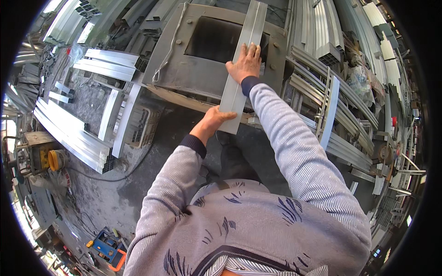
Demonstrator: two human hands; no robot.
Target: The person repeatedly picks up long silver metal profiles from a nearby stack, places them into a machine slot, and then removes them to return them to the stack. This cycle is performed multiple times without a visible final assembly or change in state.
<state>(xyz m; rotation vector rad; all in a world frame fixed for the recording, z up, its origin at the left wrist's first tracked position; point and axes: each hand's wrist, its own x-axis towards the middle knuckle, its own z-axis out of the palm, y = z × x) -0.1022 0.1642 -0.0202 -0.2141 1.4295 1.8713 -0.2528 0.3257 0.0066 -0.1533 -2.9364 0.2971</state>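
Observation:
A long, grey metal bar (234, 99) with a lengthwise groove slants away from me across a grey metal machine table (209, 69). Its near end overhangs the table's front edge. My left hand (214, 120) grips that end from the left, thumb on top and the other fingers hidden beneath. Farther along, my right hand (246, 63) lies on the bar's upper face, fingers stretched forward and thumb at its left edge. A dark rectangular opening (214, 39) in the tabletop lies left of the bar.
Stacked metal profiles (76, 133) lie on the floor at left, beside a plastic crate (142, 126). More profiles (322, 32) and a rack (329, 110) stand at right. A yellow bucket (57, 159) and a blue toolbox (108, 246) are at left; a cable (115, 179) crosses the floor.

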